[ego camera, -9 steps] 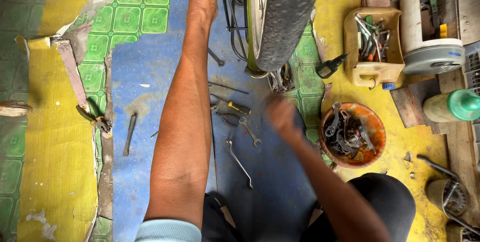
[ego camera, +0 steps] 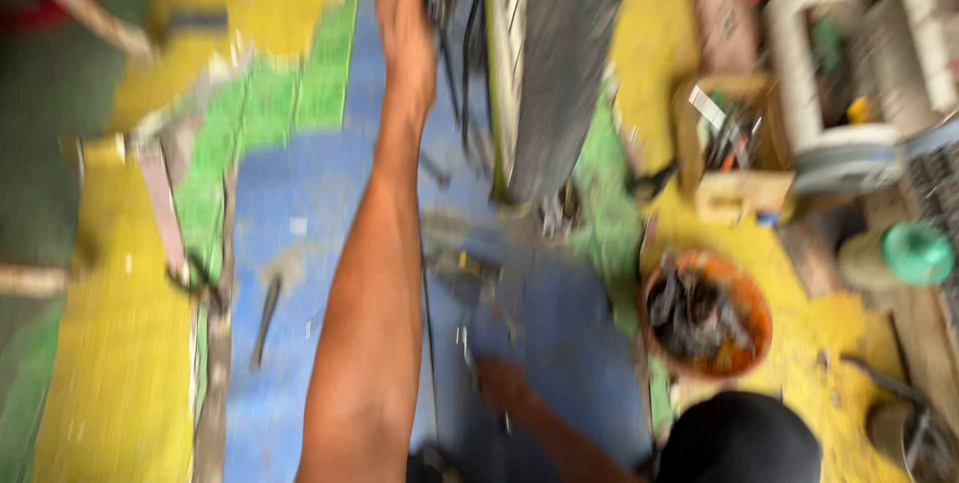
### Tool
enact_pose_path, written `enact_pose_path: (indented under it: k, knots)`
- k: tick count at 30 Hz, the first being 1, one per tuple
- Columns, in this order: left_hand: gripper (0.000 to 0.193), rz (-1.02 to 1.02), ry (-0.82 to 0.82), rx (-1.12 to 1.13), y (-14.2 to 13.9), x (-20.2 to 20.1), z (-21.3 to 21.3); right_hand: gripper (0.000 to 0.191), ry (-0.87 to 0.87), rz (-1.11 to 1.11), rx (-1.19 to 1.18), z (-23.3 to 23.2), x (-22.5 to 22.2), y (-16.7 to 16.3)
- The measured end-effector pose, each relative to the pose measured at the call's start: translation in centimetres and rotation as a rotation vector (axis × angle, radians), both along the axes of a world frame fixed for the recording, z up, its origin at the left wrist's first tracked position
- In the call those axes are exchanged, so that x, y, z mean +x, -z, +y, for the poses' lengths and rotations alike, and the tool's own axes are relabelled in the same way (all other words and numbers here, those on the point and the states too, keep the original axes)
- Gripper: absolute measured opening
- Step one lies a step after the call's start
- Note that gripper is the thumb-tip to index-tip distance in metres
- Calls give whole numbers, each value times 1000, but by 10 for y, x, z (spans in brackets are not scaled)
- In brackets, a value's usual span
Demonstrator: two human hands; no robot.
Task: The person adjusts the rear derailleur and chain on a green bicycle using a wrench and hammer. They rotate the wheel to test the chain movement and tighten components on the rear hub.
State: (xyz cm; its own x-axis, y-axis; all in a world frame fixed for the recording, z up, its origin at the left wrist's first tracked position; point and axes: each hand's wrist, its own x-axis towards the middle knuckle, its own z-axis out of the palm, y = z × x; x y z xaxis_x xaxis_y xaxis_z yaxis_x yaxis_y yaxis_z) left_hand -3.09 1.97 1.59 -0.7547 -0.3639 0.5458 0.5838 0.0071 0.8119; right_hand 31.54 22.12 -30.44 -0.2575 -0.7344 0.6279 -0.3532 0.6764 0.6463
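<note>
Blurred frame. Right hand (ego camera: pixel 502 381) is low on the blue floor (ego camera: pixel 300 243), on a thin metal wrench (ego camera: pixel 470 348); finger state unclear. Left hand (ego camera: pixel 405 3) reaches up by the tyre (ego camera: pixel 564 53); grip unclear. The wrench looks stiff, light, maybe greasy: best gripped mid-shaft.

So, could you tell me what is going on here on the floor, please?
A person sits over a painted floor beside an upright tyre. The left hand reaches up by the wheel's edge; the blur hides whether it grips anything. The right hand is low, at a spanner among scattered tools. An orange bowl of parts and a wooden box stand to the right.
</note>
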Motion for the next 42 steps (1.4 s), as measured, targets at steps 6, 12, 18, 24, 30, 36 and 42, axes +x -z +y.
enact_pose_path:
  k: [6,12,18,24,30,36,42]
  knots:
    - [55,-53,112,146,-23,11,12,13,263,-1440,-832,10,-81,-32]
    - [52,-14,48,78,-31,17,16,25,180,-1161,-1866,91,-194,-181]
    - [49,-28,84,208,-30,18,24,55,-289,-1413,-1771,97,-264,-364]
    - [56,-94,-113,92,-46,27,36,53,-536,-1546,-1625,74,-293,-394]
    - [64,-128,-153,18,-54,36,38,54,-744,-1506,-1406,84,-329,-372]
    - [68,-108,-197,17,-40,23,36,54,-493,-1449,-1414,79,-315,-385]
    - [67,-33,-329,-4,-27,13,38,51,130,-1793,-1380,87,-301,-476]
